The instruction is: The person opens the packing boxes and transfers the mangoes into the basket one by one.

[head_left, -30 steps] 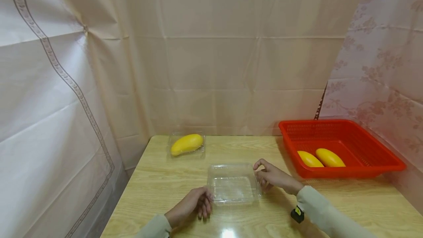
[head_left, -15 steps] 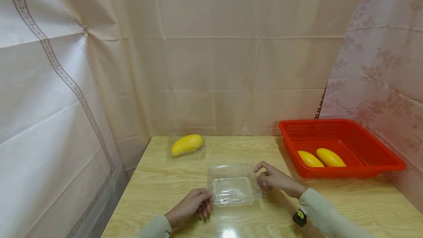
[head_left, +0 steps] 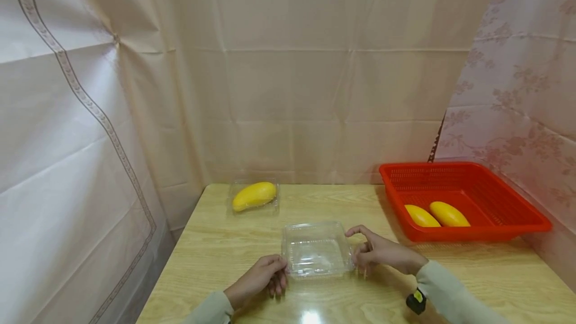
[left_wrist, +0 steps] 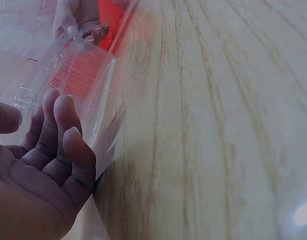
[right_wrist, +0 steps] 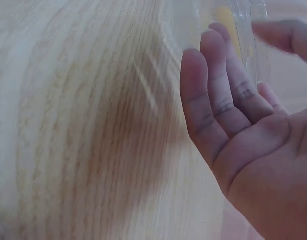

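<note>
A clear plastic clamshell box [head_left: 317, 251] lies on the wooden table in front of me, with nothing visible inside. My left hand [head_left: 263, 279] pinches its near left corner between thumb and fingers; the left wrist view shows the thumb at the rim and the other fingers along the side wall of the box [left_wrist: 83, 75]. At the opposite side is my right hand [head_left: 382, 251], its forefinger reaching to the far right corner. In the right wrist view the right hand [right_wrist: 258, 130] has its fingers loosely extended beside the box, and the thumb is apart from them.
At the table's far left stands another clear plastic box [head_left: 274, 209] containing a yellow mango-like fruit [head_left: 254, 196]. A red plastic basket [head_left: 477, 234] at the right holds two similar yellow fruits [head_left: 449, 214]. Cloth curtains [head_left: 288, 89] enclose the back and sides of the table.
My right hand has shifted slightly right and nearer along the box's right side. The left thumb and fingers have closed on the left corner. The box has barely moved.
</note>
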Available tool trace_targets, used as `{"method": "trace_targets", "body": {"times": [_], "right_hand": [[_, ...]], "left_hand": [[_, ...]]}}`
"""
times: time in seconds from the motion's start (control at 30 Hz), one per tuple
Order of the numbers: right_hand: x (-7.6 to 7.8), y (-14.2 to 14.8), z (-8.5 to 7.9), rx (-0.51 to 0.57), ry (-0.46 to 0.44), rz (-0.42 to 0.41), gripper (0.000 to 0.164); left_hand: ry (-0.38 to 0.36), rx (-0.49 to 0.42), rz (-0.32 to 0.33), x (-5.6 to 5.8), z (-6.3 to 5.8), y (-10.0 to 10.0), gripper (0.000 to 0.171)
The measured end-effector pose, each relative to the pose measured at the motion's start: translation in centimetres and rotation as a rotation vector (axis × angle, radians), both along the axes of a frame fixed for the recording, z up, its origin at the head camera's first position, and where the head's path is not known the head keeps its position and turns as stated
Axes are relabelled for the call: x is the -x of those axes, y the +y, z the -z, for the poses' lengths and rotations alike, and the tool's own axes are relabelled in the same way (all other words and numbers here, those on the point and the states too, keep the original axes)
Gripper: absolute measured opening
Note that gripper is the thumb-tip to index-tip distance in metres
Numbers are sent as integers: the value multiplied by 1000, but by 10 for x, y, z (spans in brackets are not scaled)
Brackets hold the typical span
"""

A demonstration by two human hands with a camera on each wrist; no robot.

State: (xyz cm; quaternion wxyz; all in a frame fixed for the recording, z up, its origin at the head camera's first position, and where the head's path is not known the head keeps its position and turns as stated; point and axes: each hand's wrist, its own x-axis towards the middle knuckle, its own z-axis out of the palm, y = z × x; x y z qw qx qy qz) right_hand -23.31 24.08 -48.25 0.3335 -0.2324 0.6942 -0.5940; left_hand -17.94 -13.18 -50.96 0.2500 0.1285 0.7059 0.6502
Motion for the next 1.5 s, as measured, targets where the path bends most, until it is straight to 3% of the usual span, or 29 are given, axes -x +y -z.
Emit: {"method": "trace_targets", "body": {"times": [0.2,0.57,0.7,0.83,1.5], "right_hand": [[-2,-3,3,-7,-15,19,63],[-9,-11,4,-3,-117,147,41],[-9,-12,6,-2,-190,99,27],[-7,-13,8,27,-245,29,30],[-14,-17,20,91,-214,107,23]], "left_hand": [[-1,-4,0,-2,0,0,37],[-4,-9,-2,0,1,0,36],[-5,-5,0,0,0,-1,35],[-3,-3,3,1,0,-1,36],[5,-22,-13,2,3,1,35]]}}
